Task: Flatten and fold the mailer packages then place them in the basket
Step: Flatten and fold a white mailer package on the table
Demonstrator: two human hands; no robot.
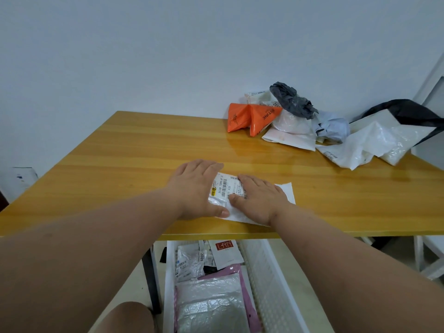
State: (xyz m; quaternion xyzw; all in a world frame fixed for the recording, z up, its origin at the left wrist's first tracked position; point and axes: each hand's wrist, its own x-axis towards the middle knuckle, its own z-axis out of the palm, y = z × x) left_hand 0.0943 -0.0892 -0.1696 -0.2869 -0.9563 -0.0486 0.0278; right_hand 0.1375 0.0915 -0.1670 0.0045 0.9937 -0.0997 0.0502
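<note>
Wood-grain table (120, 150) fills your view, and near its front edge a white mailer (287, 191) with a printed shipping label (224, 186) lies flat under both your palms. Your left hand (194, 188) covers the mailer's left end, fingers straight and together, thumb stretched along the near edge. Your right hand (260, 200) presses the middle, fingers flat and pointing toward the left hand, so the label shows in the gap between your fingertips; the mailer's bare right end sticks out past your right knuckles. Neither hand grips anything. Both forearms reach in from below. Beyond your fingers, at the far right corner against the pale wall, sits a pile of crumpled mailers (336, 131), an orange one (249, 117) among them. Below your wrists, under the table edge, the white basket (271, 280) holds folded packages (209, 299).
</note>
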